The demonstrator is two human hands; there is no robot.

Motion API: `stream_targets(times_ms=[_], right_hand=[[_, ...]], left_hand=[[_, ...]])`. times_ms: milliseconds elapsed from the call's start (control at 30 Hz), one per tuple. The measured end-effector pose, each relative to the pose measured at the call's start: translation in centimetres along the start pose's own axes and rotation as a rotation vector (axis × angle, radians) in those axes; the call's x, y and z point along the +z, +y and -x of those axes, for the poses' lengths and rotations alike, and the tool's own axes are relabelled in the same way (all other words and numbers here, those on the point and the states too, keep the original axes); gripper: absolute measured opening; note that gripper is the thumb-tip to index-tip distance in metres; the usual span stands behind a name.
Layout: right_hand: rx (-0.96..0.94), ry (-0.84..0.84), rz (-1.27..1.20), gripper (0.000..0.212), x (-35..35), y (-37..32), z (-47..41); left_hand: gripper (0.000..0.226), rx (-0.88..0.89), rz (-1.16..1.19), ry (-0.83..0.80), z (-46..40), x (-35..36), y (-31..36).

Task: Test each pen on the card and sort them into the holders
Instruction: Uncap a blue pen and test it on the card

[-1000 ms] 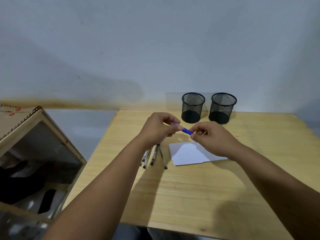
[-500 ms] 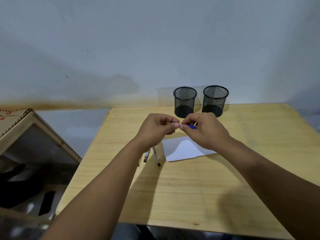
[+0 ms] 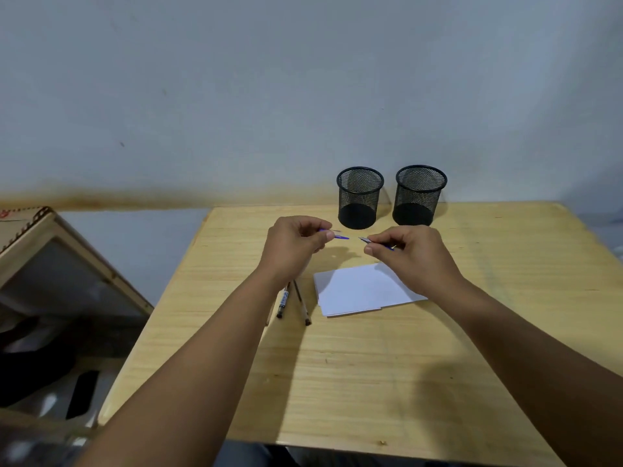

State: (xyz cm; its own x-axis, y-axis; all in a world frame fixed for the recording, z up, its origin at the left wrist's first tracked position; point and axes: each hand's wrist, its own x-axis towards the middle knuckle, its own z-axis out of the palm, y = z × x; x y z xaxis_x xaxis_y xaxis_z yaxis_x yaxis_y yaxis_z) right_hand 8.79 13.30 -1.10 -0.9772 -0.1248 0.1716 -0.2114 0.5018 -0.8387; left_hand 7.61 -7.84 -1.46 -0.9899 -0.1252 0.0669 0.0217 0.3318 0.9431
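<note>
My left hand (image 3: 291,246) pinches a blue pen cap (image 3: 338,236) above the table. My right hand (image 3: 413,256) grips the blue pen (image 3: 367,241), its bare tip pointing left at the cap with a small gap between them. A white card (image 3: 357,289) lies on the wooden table (image 3: 371,382) just below my right hand. Two pens (image 3: 293,303) rest on the table left of the card, partly hidden by my left forearm. Two black mesh holders stand at the back: the left holder (image 3: 359,197) and the right holder (image 3: 419,193), both showing nothing inside.
A wooden-framed box (image 3: 67,264) with dark contents sits off the table's left edge. A pale wall rises directly behind the holders.
The cap has come off the blue pen: my hands, together before, have drawn apart, the left with the cap and the right with the pen. The view shifted slightly.
</note>
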Motion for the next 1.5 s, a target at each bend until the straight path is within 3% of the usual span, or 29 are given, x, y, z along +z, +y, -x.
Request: stream_targets(times_ms=[167,467,633,767,1100,1267,1500], right_hand=[[0.145,-0.017,-0.083,0.028,0.4,1.0,0.3],[0.313,-0.008,-0.386,0.034,1.1,1.9,1.4],[0.296,0.043,-0.439,0.023,1.3,1.7,1.7],[0.31,0.07,-0.543,0.013,1.4,1.9,1.8],[0.358,0.021,-0.828,0.031,1.2,1.9,2.2],[0.246,0.05,-0.71,0.031,1.8,2.1,3.1],[0.293,0.17,-0.598,0.012,4.7,1.5,2.7]], left_hand=[[0.011,0.017,-0.31,0.016,-1.8,0.6,-1.7],[0.017,-0.019,-0.72,0.042,-2.6,2.5,-3.9],[0.037,-0.03,-0.693,0.054,-1.9,2.0,-3.9],[0.033,0.086,-0.675,0.088,1.0,0.4,-3.4],[0.045,0.221,-0.871,-0.068,6.4,-0.3,-5.1],[0.042,0.258,-0.91,-0.088,6.5,0.4,-4.6],[0.055,0.269,-0.918,-0.083,6.8,0.9,-4.7]])
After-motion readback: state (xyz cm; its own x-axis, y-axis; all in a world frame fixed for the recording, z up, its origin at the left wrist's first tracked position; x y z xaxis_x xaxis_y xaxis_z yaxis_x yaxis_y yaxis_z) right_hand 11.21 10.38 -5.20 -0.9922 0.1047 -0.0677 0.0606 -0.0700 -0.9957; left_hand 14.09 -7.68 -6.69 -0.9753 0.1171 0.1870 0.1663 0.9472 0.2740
